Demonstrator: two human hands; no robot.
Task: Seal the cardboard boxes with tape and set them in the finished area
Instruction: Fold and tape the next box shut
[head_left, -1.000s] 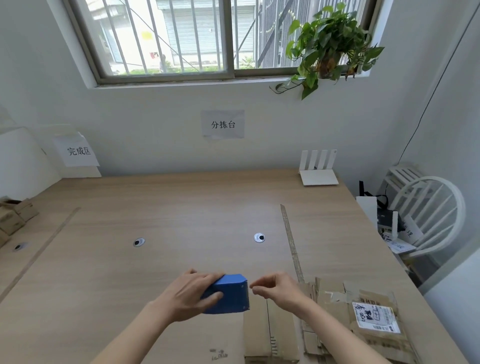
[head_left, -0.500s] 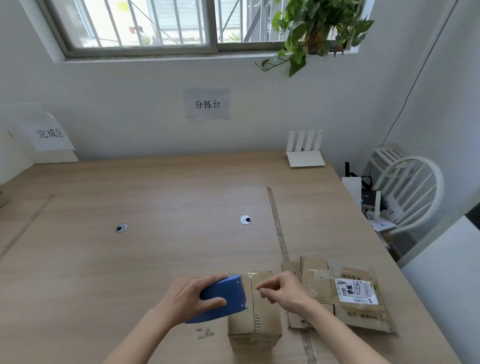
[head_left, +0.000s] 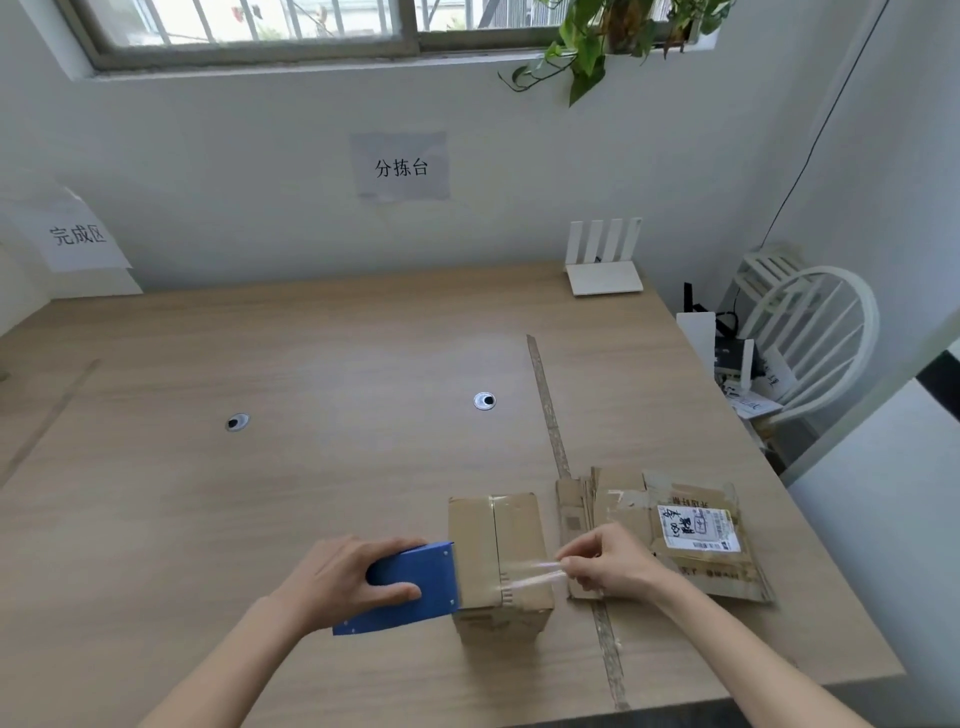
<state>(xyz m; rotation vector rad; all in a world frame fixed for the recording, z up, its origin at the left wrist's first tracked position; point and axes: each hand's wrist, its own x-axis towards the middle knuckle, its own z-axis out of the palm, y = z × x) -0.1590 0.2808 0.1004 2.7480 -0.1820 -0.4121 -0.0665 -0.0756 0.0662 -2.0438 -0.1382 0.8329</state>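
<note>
A small closed cardboard box (head_left: 514, 530) stands near the table's front edge. My left hand (head_left: 343, 577) grips a blue tape dispenser (head_left: 410, 587) held against the box's left side. My right hand (head_left: 605, 564) pinches the free end of a clear tape strip (head_left: 530, 574), which stretches from the dispenser across the box's top. A paper sign (head_left: 78, 234) marking the finished area hangs on the wall at far left.
A pile of flattened cardboard boxes (head_left: 670, 525), the top one with a shipping label, lies right of the box. A white router (head_left: 602, 265) stands at the back of the wooden table (head_left: 311, 364). A white chair (head_left: 810, 338) sits beyond the right edge.
The view tilted down and the box came into full sight. My right hand has drawn the tape out to the right over the box top, away from the dispenser.
</note>
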